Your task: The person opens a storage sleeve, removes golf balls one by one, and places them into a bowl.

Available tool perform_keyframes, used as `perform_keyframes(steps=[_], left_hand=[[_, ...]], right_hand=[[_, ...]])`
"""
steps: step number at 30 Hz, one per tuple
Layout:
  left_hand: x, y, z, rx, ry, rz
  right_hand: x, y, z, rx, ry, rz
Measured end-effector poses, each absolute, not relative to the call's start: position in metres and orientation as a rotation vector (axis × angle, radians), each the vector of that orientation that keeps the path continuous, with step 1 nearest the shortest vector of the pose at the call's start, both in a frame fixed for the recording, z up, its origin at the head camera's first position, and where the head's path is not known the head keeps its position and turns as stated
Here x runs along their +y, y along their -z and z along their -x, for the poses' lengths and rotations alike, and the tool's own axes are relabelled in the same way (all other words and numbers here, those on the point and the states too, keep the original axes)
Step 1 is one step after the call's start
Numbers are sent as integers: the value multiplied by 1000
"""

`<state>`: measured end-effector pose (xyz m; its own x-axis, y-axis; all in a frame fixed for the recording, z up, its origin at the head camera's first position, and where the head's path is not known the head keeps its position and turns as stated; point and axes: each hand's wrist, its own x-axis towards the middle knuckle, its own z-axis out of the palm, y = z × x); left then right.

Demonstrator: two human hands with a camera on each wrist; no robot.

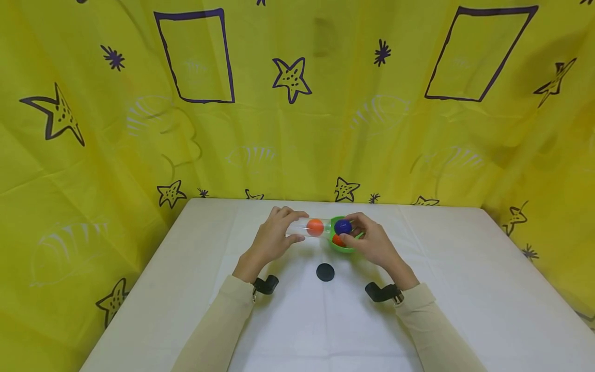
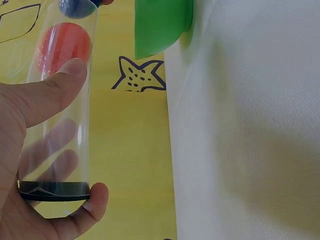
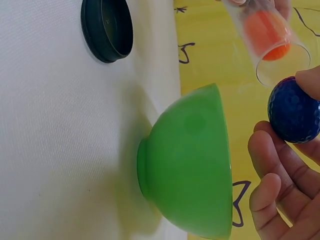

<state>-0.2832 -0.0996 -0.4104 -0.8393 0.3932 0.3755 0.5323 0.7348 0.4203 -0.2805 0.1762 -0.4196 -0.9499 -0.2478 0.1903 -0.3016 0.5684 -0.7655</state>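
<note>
My left hand point(image 1: 273, 235) grips a clear plastic tube point(image 2: 60, 107) that lies nearly level above the table, its open end to the right. One orange ball point(image 1: 315, 227) sits inside the tube, and a black cap point(image 2: 55, 191) closes the end near my left fingers. My right hand point(image 1: 375, 244) pinches a dimpled blue golf ball point(image 3: 294, 112) right at the tube's open mouth. Below that ball stands a green bowl point(image 3: 187, 165), upright on the table. Another orange ball point(image 1: 338, 239) shows inside the bowl, partly hidden by the right hand and the blue ball.
A loose black cap point(image 1: 325, 272) lies on the white-covered table point(image 1: 297, 330), nearer to me than the bowl. Behind the table's far edge hangs a yellow curtain point(image 1: 325, 134) printed with stars and fish.
</note>
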Motion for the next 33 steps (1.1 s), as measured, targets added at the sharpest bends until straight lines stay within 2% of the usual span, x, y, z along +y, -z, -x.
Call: perform_keyframes(steps=[33], left_hand=[[-99,415,286,-2659,740,718]], right_hand=[[199,436,295,-2635,-1218,-263]])
